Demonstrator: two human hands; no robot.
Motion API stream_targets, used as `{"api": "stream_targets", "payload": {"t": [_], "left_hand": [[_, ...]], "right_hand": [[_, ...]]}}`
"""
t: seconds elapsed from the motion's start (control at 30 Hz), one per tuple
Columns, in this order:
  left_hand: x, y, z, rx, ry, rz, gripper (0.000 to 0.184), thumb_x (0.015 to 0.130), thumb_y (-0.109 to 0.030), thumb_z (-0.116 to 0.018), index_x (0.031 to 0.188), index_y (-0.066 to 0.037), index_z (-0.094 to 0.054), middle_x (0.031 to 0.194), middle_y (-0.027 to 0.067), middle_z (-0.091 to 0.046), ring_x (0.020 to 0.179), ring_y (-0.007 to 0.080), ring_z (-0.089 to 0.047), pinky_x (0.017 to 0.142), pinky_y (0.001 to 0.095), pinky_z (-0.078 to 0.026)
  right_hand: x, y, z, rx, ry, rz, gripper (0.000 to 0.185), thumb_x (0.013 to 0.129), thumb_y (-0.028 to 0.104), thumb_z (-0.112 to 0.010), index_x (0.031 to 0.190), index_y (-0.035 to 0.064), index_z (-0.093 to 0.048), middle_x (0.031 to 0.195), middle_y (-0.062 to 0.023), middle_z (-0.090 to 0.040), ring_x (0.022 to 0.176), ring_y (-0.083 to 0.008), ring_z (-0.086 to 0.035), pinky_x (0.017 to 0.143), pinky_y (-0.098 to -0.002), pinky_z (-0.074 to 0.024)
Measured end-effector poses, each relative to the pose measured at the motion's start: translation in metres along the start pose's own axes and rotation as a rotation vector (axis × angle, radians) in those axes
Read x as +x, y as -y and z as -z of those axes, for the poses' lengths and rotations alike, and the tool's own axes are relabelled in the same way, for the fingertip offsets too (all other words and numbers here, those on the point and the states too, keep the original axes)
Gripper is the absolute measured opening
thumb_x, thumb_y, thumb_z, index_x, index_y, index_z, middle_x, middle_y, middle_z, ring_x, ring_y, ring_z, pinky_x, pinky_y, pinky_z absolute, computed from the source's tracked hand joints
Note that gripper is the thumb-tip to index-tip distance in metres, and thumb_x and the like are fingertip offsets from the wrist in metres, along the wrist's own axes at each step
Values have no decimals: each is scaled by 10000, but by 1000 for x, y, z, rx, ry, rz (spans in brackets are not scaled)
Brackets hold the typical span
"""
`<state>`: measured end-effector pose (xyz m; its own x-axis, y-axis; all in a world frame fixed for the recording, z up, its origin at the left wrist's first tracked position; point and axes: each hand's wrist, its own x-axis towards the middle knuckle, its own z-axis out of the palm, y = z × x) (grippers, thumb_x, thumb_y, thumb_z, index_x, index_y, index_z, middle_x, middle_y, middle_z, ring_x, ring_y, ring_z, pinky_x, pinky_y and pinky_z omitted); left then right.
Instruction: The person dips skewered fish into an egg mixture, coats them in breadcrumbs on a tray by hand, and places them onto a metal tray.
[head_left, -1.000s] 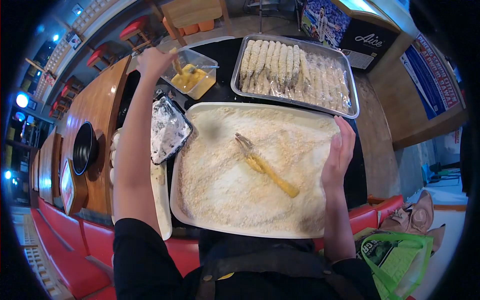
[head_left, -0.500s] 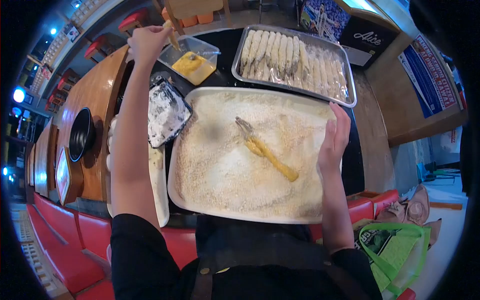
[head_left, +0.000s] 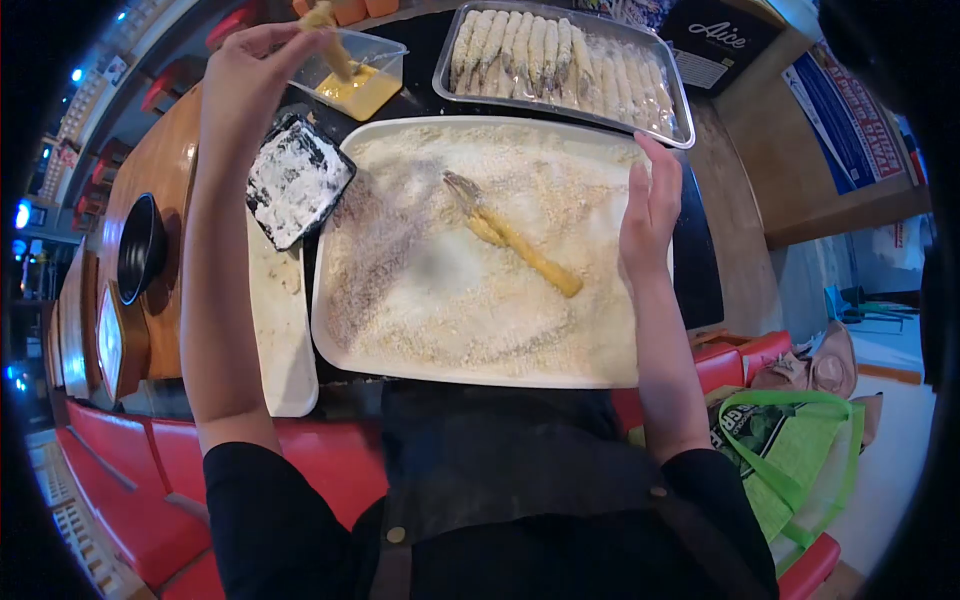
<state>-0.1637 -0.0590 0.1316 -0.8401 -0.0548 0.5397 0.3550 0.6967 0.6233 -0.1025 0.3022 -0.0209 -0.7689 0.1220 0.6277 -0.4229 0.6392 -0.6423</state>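
Observation:
My left hand (head_left: 250,62) pinches a batter-coated shrimp (head_left: 336,52), which hangs over a clear plastic tub (head_left: 392,62) with yellow batter (head_left: 362,95). A second battered shrimp (head_left: 530,258), tail toward the far left, lies on the pale breadcrumbs (head_left: 480,330) in a large white tray (head_left: 450,377). Beside that tray's right edge is my right hand (head_left: 652,205), open with its fingers extended and nothing in it. Beyond, rows of breaded shrimp (head_left: 512,45) lie in a metal tray (head_left: 688,128), some under clear plastic.
A black container of white flour (head_left: 300,178) stands left of the crumb tray, by a white board (head_left: 285,350). Further left, a black bowl (head_left: 140,248) sits on a wooden table (head_left: 160,160). Red seats (head_left: 320,450) line the near side; a green bag (head_left: 800,470) is at right.
The view has shifted, so the trays appear higher. My left hand still pinches the shrimp above the tub. My right hand stays by the crumb tray's right edge.

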Motion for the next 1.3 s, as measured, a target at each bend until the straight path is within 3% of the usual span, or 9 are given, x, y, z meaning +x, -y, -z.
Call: {"api": "stream_targets", "payload": {"t": [0.1, 0.13, 0.17, 0.33, 0.43, 0.63, 1.03, 1.23, 1.3], "left_hand": [[-50, -22, -15, -104, 150, 48, 349, 736, -324, -814, 925, -36, -758, 1013, 81, -657, 916, 153, -625, 824, 281, -469], [-73, -43, -22, -24, 152, -42, 301, 730, -304, -813, 882, -49, -759, 988, 96, -659, 954, 176, -618, 870, 304, -451], [-95, -61, -33, -69, 178, 12, 271, 709, -281, -824, 838, -53, -756, 977, 106, -653, 968, 211, -609, 886, 327, -443], [-183, -96, -88, -295, 293, 193, 225, 684, -209, -837, 788, -50, -717, 921, 95, -599, 953, 267, -536, 847, 369, -435], [-207, -90, -110, -137, 303, 264, 251, 717, -214, -832, 815, -14, -716, 958, 93, -596, 953, 239, -549, 869, 346, -435], [-212, -68, -113, 95, 189, 171, 203, 703, -250, -817, 808, -95, -736, 954, 63, -575, 940, 295, -507, 804, 427, -416], [-211, -63, -105, 189, 224, 32, 178, 698, -196, -795, 855, -134, -740, 1046, 57, -550, 1001, 293, -487, 862, 431, -397], [-182, -47, -95, 309, 264, -185, 206, 693, -123, -743, 896, -154, -730, 1093, 44, -547, 1069, 294, -480, 905, 428, -386], [-167, -35, -94, 299, 366, -301, 248, 695, -109, -752, 935, -166, -723, 1115, 50, -548, 1090, 300, -480, 945, 433, -394]], "right_hand": [[1, -3, -1, 3, -19, 29, 338, 997, 217, -470, 1261, 29, -561, 1249, -169, -536, 1219, -317, -467, 1072, -406, -328], [1, -3, -1, 5, -24, 36, 338, 997, 219, -471, 1260, 28, -562, 1248, -169, -537, 1216, -318, -469, 1071, -406, -329], [1, -3, -1, 7, -29, 43, 338, 996, 220, -472, 1258, 27, -563, 1247, -169, -539, 1213, -318, -471, 1071, -407, -330], [-1, -1, 0, -7, -44, 39, 341, 998, 232, -476, 1252, 24, -567, 1240, -171, -542, 1206, -322, -477, 1067, -411, -332], [-1, 1, 1, -15, -48, 49, 341, 998, 236, -477, 1247, 23, -570, 1234, -172, -542, 1203, -324, -478, 1065, -416, -333], [-2, -2, -2, 4, -36, 65, 341, 995, 241, -480, 1244, 27, -572, 1224, -172, -547, 1199, -323, -479, 1064, -415, -332], [-1, -3, -3, 11, -50, 71, 333, 990, 240, -490, 1226, 22, -580, 1217, -178, -551, 1184, -328, -491, 1049, -411, -347], [-1, 0, -2, 14, -46, 75, 338, 990, 245, -493, 1229, 23, -581, 1206, -174, -553, 1174, -323, -492, 1048, -407, -350], [-2, -2, -4, 6, -43, 64, 341, 993, 249, -488, 1235, 28, -580, 1202, -171, -553, 1170, -322, -492, 1046, -408, -351]]}}
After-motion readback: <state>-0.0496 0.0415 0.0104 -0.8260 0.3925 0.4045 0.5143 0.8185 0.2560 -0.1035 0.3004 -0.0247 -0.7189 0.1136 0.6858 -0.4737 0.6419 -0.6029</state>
